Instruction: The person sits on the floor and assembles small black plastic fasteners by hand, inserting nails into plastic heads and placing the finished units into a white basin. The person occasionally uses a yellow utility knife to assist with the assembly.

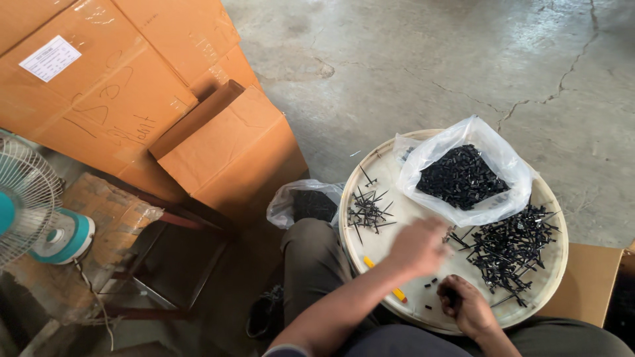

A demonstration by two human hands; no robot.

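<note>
A person sits on a cracked concrete floor with a round cream tray (pixel 370 248) resting across the lap, seen from above.

The left hand (pixel 418 248) hovers near the tray's middle, blurred; its fingers point toward three o'clock, loosely curled, and whether it has hold of anything cannot be told. The right hand (pixel 466 305) rests at the tray's five o'clock edge, curled closed as if around small black pieces, though what is inside is hidden.

On the tray, a small heap of black nails (pixel 369 210) lies at nine o'clock. A much larger heap of black nails (pixel 512 248) spreads at three o'clock, just beside the left hand's fingertips. At twelve o'clock an open clear plastic bag (pixel 463 175) holds many small black clips. A few loose black bits (pixel 430 284) lie between the hands, and a yellow pencil-like stick (pixel 398 293) lies at six o'clock, partly under the left forearm.

Judging by the heaps, the sorting or assembling looks early: the small pile is modest, the large pile and the bag remain full.

Off the tray, a second plastic bag (pixel 305 201) sits at nine o'clock, with cardboard boxes (pixel 218 142) and an electric fan (pixel 30 205) beyond it.
</note>
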